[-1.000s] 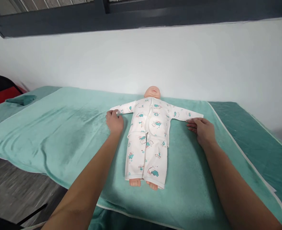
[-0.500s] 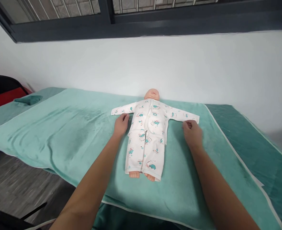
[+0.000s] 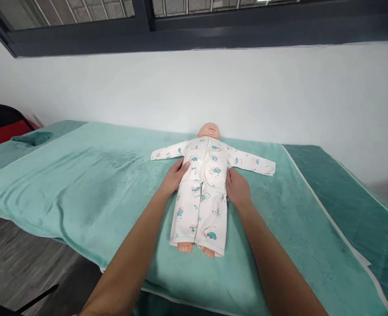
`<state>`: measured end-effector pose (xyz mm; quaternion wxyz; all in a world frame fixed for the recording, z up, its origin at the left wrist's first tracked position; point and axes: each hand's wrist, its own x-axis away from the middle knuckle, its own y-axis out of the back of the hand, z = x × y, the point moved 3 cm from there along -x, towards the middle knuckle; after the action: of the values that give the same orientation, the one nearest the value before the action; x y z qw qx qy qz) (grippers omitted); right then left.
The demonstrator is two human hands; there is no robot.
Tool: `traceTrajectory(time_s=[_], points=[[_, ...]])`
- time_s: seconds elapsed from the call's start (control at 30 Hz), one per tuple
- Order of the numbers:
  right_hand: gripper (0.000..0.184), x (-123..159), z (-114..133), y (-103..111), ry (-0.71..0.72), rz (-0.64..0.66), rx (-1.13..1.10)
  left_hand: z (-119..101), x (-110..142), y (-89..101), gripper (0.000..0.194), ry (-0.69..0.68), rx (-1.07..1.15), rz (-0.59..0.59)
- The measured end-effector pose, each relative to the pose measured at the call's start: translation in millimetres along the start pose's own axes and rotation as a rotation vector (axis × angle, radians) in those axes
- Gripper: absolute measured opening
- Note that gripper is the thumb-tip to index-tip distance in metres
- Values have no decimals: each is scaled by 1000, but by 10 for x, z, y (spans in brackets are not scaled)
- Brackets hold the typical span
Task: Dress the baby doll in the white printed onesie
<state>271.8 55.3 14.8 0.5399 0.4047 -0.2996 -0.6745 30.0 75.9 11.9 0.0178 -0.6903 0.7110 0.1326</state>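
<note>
A baby doll [image 3: 208,131] lies on its back with its arms spread, dressed in a white printed shirt [image 3: 210,160] and matching trousers [image 3: 198,215]. Its feet show below the trouser cuffs. My left hand [image 3: 174,176] is closed on the shirt's left edge at waist height, thumb on top and the other fingers partly hidden. On the opposite side, my right hand [image 3: 237,186] grips the shirt's right edge, with its fingertips tucked out of sight against the cloth. Both sleeves lie stretched outward.
A light green blanket [image 3: 98,175] covers the bed, with a darker green cover [image 3: 355,197] on the right. Behind stands a white wall [image 3: 131,92] below a dark window frame [image 3: 246,33]. A red and black object [image 3: 5,127] is at the far left.
My right hand has moved left from near the sleeve cuff to the shirt's side. My left hand has shifted slightly right onto the shirt's edge. The doll stays in place.
</note>
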Motion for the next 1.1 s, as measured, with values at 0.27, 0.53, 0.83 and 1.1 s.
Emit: traceTrajectory(time_s=[0.27,0.53,0.83,1.1], points=[[39,-26,-8,-4,-8,-39,-85,-67,-53,-75,56,-35,58,54],[31,-23,-88,14,-131,-73,-349,78,-58,-14,49,24,-55,-107],[24,17,-160,77,-166,-116,-292,193,-43,79,35,41,-195,-267],[28,34,-231,129,-211,-93,-118,69,110,107,32,26,-347,-226]])
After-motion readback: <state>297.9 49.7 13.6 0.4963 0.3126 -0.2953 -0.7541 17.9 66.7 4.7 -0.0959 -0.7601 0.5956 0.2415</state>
